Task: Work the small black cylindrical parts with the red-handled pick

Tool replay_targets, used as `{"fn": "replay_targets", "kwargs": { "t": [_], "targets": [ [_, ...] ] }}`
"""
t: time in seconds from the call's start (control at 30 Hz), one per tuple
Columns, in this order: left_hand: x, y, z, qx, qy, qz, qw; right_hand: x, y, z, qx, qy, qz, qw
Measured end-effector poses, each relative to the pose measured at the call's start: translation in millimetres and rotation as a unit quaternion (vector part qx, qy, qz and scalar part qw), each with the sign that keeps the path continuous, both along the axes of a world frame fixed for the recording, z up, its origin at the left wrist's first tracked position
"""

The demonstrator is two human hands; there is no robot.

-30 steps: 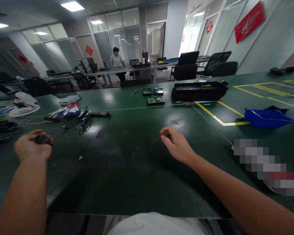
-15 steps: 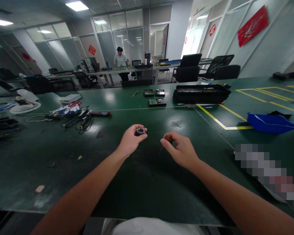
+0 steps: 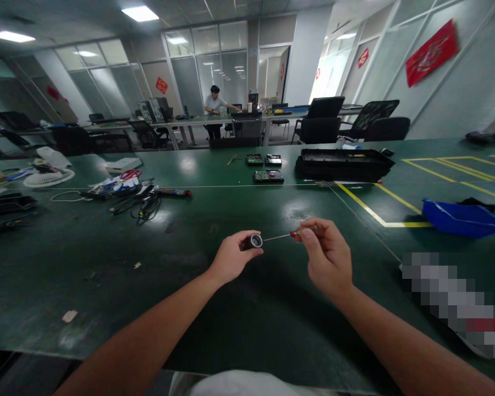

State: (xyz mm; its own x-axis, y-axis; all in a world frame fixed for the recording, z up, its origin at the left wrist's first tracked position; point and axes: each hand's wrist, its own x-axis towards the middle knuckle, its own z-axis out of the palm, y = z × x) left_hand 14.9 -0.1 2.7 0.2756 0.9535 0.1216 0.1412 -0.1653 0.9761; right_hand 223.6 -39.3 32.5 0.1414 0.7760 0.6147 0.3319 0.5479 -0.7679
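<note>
Between the thumb and fingers of my left hand (image 3: 234,257) is a small dark round part with a hollow, ring-rimmed end (image 3: 256,241), which faces right and up toward me. My right hand (image 3: 330,257) grips a screwdriver (image 3: 277,237) by its reddish see-through handle. The thin metal shaft points left, and its tip is at the rim of the round part; I cannot tell whether it touches. Both hands are above the green table (image 3: 214,330).
Several circuit-board drives (image 3: 269,176) and a long black open housing (image 3: 344,165) lie farther back. A blue bin (image 3: 464,217) stands right, a cable pile (image 3: 140,201) left. A blurred-out object (image 3: 441,291) lies near right. Another person (image 3: 215,107) stands at a far bench.
The screwdriver has swung from pointing down to pointing left, its tip now at the round part. My left hand has turned the part's open end rightward. The view has shifted slightly.
</note>
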Motion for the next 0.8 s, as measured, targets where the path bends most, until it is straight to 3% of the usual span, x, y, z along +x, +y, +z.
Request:
{"fn": "replay_targets", "kwargs": {
  "t": [0.2, 0.5, 0.8],
  "targets": [
    [-3.5, -0.7, -0.4, 0.055, 0.042, -0.018, 0.997, 1.0, 5.3, -5.2, -0.024, -0.071, 0.018, 0.997],
    [-4.6, 0.1, -0.2, 0.026, 0.05, -0.007, 0.998, 1.0, 4.8, -1.4, -0.04, -0.102, 0.028, 0.994],
    [-7.3, 0.3, 0.5, 0.056, 0.073, -0.028, 0.995, -1.0, 0.3, 4.3, 0.009, -0.173, 0.036, 0.984]
  ]
}}
